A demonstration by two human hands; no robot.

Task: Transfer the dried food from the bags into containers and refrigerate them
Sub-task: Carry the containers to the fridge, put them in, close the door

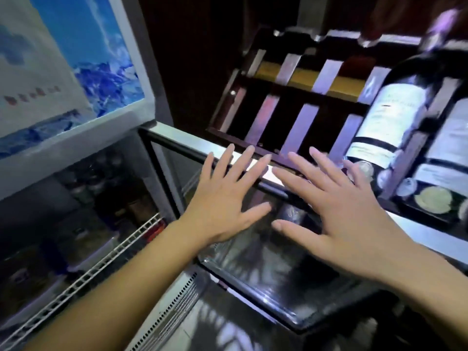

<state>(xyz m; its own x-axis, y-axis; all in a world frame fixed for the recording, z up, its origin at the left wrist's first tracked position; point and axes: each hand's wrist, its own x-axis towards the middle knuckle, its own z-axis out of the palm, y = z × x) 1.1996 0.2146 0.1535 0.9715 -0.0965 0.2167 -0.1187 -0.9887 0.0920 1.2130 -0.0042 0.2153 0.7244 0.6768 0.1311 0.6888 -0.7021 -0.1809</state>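
My left hand (222,198) and right hand (339,206): both flat, fingers spread, empty, against the glass door (266,262). Containers (83,252): dim, on the wire shelf (106,262) in the fridge at left. Wine bottles (390,117): racked at right.

My left hand (222,198) and right hand (336,206) lie side by side at the middle of the frame, flat, fingers (247,158) spread over the top edge of the glass door (266,269) that fills the lower centre. At the left the fridge (76,138) holds containers (83,244) on a wire shelf (101,267), under a poster panel (63,59) in the upper left. In the upper right a slatted rack (291,102) stands behind my hands, with two bottles (390,122) lying on its right part.
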